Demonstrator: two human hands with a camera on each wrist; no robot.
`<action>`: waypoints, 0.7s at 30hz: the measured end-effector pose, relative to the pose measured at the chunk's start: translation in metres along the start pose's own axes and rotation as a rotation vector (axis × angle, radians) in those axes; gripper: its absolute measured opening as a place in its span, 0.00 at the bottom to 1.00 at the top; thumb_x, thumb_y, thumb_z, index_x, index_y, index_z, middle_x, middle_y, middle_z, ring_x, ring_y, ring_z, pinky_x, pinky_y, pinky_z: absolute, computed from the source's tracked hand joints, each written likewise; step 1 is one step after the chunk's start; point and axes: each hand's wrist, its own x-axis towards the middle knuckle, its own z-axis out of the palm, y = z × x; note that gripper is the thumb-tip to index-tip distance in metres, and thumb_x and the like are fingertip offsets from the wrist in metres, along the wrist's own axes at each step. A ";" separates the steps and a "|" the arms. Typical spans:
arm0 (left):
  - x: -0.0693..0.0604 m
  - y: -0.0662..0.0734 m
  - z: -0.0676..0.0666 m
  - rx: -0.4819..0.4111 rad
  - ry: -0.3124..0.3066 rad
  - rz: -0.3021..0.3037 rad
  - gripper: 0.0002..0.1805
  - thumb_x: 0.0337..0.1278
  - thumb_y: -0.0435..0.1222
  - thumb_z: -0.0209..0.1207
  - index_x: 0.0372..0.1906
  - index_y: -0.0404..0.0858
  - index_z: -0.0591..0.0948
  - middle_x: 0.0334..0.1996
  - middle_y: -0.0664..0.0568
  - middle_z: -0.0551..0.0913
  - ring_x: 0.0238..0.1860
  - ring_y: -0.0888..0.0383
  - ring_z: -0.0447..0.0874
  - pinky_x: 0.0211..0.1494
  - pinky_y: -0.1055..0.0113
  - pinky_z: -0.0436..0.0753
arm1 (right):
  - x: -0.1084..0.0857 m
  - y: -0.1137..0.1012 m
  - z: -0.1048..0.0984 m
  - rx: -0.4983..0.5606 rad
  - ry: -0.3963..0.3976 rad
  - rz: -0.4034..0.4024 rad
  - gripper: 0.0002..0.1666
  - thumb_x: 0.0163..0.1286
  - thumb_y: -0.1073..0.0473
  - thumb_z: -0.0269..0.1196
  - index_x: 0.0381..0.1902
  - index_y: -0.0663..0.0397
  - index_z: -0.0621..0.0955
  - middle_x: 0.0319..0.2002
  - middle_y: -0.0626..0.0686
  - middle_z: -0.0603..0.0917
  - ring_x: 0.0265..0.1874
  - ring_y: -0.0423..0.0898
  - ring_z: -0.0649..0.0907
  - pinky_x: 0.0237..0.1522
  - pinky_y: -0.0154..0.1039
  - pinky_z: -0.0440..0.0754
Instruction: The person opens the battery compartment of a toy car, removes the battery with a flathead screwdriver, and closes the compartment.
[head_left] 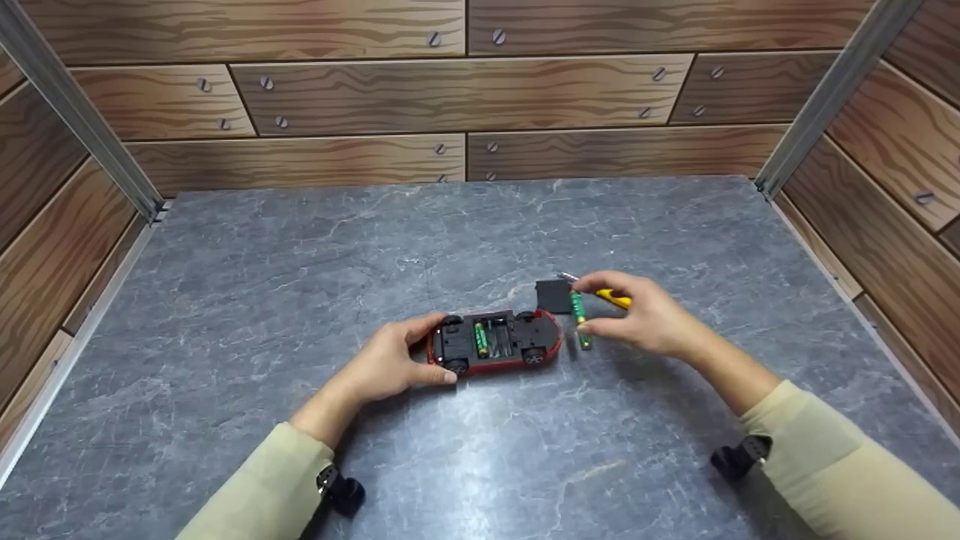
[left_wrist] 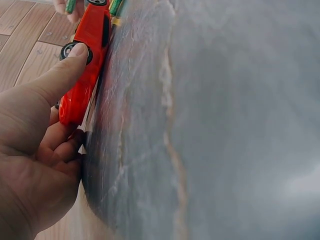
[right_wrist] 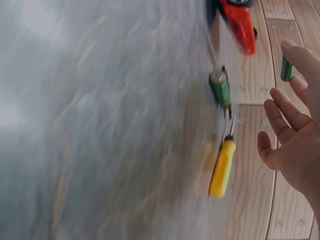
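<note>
A red toy car (head_left: 536, 334) (left_wrist: 91, 75) lies wheels up on the table, its black underside showing a compartment with a green battery (head_left: 481, 340) at the left side. My left hand (head_left: 386, 361) (left_wrist: 45, 145) grips the car's left end, thumb by a wheel. To the right of the car, my right hand (head_left: 646, 313) (right_wrist: 300, 110) pinches a green battery (head_left: 577, 306) (right_wrist: 286, 69) between thumb and finger, above the table in the right wrist view. Another green battery (head_left: 585, 343) (right_wrist: 220, 89) lies on the table near the car's right end.
A black square cover (head_left: 553, 297) lies behind the car's right end. Beside it is a screwdriver with a yellow handle (head_left: 615, 299) (right_wrist: 222, 170), partly hidden by my right hand in the head view. Wood-patterned walls (head_left: 465, 94) surround the grey marbled table (head_left: 300, 247).
</note>
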 end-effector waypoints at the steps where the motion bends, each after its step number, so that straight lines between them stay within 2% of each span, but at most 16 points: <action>1: 0.000 0.000 0.000 -0.001 0.000 0.003 0.54 0.44 0.39 0.84 0.78 0.34 0.70 0.72 0.43 0.77 0.63 0.51 0.83 0.79 0.52 0.67 | -0.002 0.002 -0.002 -0.010 0.002 0.005 0.31 0.63 0.58 0.80 0.63 0.54 0.84 0.63 0.54 0.85 0.67 0.58 0.80 0.72 0.65 0.72; 12: 0.000 0.001 -0.001 -0.005 -0.001 -0.007 0.55 0.43 0.38 0.84 0.78 0.34 0.69 0.72 0.42 0.77 0.63 0.51 0.83 0.80 0.53 0.66 | -0.019 0.025 -0.011 -0.043 -0.003 0.049 0.28 0.64 0.59 0.79 0.61 0.56 0.84 0.63 0.59 0.85 0.65 0.61 0.82 0.67 0.63 0.77; 21: -0.001 0.000 0.000 -0.015 -0.004 -0.004 0.54 0.43 0.37 0.83 0.78 0.34 0.69 0.72 0.41 0.77 0.60 0.50 0.84 0.79 0.51 0.68 | -0.023 0.031 -0.010 -0.111 -0.018 0.085 0.32 0.62 0.57 0.80 0.63 0.56 0.83 0.59 0.58 0.86 0.61 0.61 0.83 0.66 0.63 0.79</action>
